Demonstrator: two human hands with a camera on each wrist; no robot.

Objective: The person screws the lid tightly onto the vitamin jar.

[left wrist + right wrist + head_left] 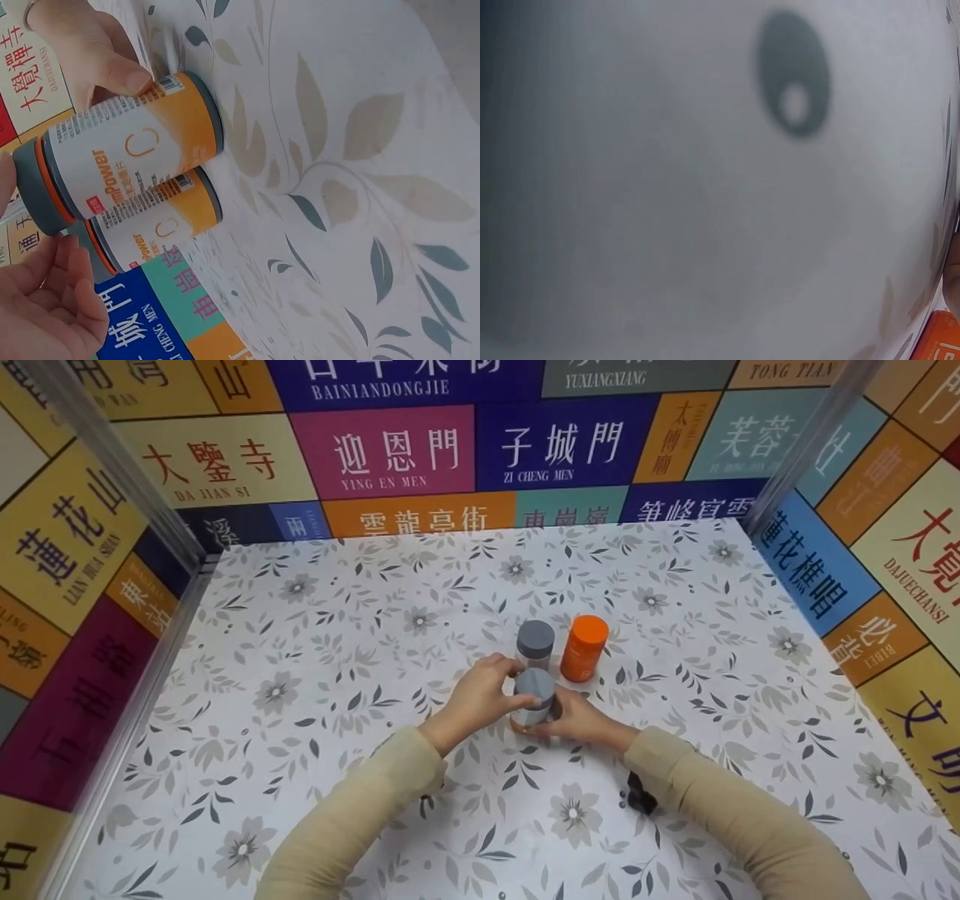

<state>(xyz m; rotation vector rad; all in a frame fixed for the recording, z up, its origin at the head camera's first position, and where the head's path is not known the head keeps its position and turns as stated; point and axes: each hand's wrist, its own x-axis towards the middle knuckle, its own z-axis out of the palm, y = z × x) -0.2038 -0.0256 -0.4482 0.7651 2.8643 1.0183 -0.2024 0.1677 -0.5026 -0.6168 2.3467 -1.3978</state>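
Observation:
A white-and-orange supplement bottle [131, 146] with a grey lid [534, 687] stands between the two hands in the head view. Around its lid, my left hand [480, 694] holds with thumb and fingers on opposite sides. The right hand [585, 721] grips the lower body, its thumb lying over the label in the left wrist view. Directly behind stands a second, matching bottle [161, 225], its grey lid [535, 637] showing past the left fingertips. An orange bottle [585, 649] stands upright to the right of that one. The right wrist view is mostly a blurred pale surface.
The table [352, 675] wears a white cloth with grey leaves and flowers. Panels with colourful lettering [397, 450] enclose the back and both sides. A small black object [640, 795] lies beside the right sleeve.

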